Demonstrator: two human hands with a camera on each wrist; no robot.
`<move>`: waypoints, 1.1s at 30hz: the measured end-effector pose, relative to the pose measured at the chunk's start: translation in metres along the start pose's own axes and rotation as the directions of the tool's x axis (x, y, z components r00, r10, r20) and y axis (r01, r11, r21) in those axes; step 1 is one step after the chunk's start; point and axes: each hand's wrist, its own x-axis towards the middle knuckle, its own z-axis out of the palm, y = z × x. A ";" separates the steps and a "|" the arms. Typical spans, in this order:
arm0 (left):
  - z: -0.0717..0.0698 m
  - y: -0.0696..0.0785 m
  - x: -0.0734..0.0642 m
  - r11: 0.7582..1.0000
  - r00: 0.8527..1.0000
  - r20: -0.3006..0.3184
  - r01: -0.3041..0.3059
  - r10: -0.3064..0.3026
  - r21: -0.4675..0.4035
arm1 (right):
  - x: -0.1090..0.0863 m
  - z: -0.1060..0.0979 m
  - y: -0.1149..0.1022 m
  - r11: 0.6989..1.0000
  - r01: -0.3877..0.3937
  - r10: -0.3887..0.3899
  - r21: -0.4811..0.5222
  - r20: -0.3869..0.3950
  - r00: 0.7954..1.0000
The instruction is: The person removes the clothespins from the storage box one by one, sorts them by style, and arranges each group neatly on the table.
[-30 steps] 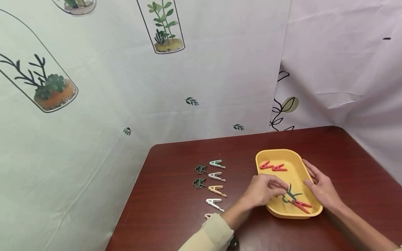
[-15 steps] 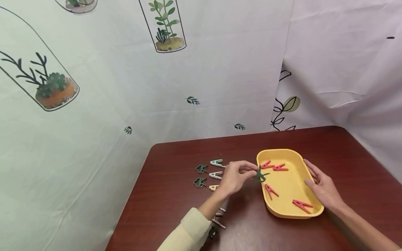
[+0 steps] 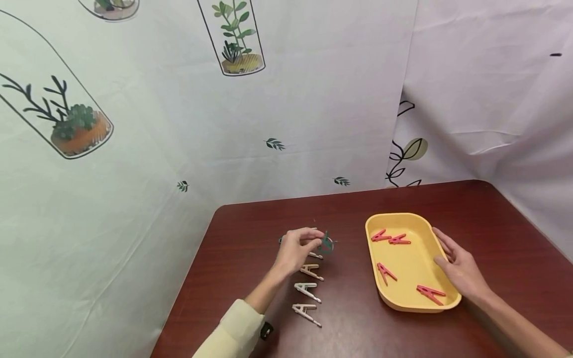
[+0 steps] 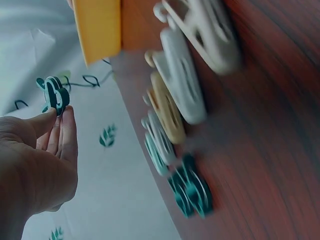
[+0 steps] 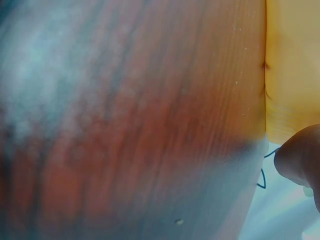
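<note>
My left hand (image 3: 292, 252) pinches a dark green round plant clip (image 3: 328, 243) between thumb and fingertips, raised above the table. In the left wrist view that clip (image 4: 56, 95) shows its ring shape and prongs. My right hand (image 3: 461, 271) grips the right wall of a yellow plastic tray (image 3: 414, 263), with the thumb at the rim and fingers outside. Several red clothespins (image 3: 386, 273) lie in the tray. Below the left hand runs a column of clothespins, among them a yellowish one (image 3: 310, 271) and a white one (image 3: 306, 291). The left hand partly hides the upper ones.
Two dark green plant clips (image 4: 192, 187) lie beside the far end of the column, mostly hidden by the left hand in the head view. A beige clothespin (image 3: 305, 313) is nearest the front. Printed cloth (image 3: 313, 99) hangs behind the brown table (image 3: 349, 318).
My left hand has taken the green plant clip out of the tray and carried it left, over the column of clothespins. The right hand stays on the tray.
</note>
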 end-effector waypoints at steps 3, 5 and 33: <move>-0.013 -0.011 -0.004 0.999 1.000 -0.018 0.001 0.000 0.042 | 0.000 0.000 0.000 1.000 0.003 -0.003 -0.002 0.000 1.000; -0.021 -0.018 -0.007 0.998 1.000 -0.026 0.006 -0.004 0.065 | 0.000 0.000 0.000 1.000 0.006 -0.006 -0.003 0.000 1.000; -0.069 -0.083 -0.071 0.973 0.991 -0.090 0.117 -0.100 0.201 | 0.000 0.000 -0.001 1.000 0.008 -0.008 0.009 -0.008 1.000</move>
